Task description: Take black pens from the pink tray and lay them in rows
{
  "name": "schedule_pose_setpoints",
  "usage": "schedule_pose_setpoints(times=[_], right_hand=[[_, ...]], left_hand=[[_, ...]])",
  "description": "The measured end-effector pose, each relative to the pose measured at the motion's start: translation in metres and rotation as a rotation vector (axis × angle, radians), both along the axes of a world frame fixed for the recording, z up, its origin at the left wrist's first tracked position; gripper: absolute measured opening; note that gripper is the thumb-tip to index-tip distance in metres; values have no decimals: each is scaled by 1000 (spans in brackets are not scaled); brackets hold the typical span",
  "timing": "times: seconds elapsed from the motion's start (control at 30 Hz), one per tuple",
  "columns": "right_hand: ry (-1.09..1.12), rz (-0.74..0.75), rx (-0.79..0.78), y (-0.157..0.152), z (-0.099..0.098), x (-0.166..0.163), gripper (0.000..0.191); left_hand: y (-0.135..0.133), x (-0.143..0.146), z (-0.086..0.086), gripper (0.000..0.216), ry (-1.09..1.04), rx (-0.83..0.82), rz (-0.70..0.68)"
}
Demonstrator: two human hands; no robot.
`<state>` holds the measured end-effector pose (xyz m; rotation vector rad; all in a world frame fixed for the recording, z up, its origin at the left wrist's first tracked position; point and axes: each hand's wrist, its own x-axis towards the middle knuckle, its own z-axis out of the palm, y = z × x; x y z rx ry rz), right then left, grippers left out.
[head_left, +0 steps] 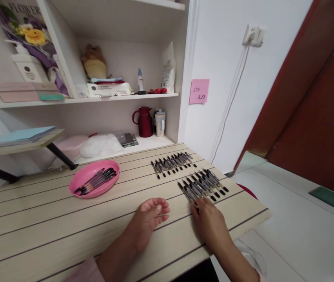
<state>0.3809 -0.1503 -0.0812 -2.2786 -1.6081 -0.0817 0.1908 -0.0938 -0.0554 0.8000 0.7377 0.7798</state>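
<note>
My right hand (211, 221) rests at the near left end of a row of black-capped pens (204, 184). Its fingers are closed around the lower end of a pen (184, 191), and they hide the tips of the pens beside it. My left hand (152, 215) lies on its side over the table, palm turned inward, fingers loosely curled and apart, with nothing seen in it. Farther back is a second row of similar pens (173, 162), laid side by side. A pink oval dish (75, 178) to the left holds a bundle of pens (99, 180).
The striped wooden table (52, 227) meets a white shelf unit (120, 98) at the back. A dark red jug (145, 122) and a pale cup (160, 123) stand on the lower shelf. At left is a small raised stand (37, 140) with papers. A pink note (199, 91) hangs on the wall.
</note>
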Motion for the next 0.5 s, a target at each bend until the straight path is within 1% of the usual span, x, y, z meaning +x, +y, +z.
schedule_pose_setpoints(times=[0.2, 0.5], right_hand=[[-13, -7, 18, 1, -2, 1, 16], [-11, -2, 52, -2, 3, 0, 16]], left_hand=[[0, 0, -1, 20, -2, 7, -7], [0, -1, 1, 19, -3, 7, -14]])
